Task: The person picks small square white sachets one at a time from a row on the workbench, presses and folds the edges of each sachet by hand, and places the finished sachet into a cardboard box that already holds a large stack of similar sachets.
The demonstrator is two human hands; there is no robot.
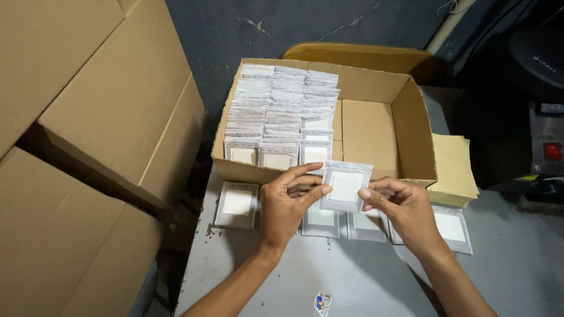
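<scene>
Your left hand (286,205) and right hand (399,206) pinch a flat, glossy square packet (345,186) by its edges. At twelve o'clock, the cardboard box (376,126) holds matching packets in tight rows.

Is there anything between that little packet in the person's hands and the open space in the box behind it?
Only the box's near wall. The packet is pinched by the left hand and right hand just in front of it. The empty right part of the cardboard box lies beyond.
</scene>
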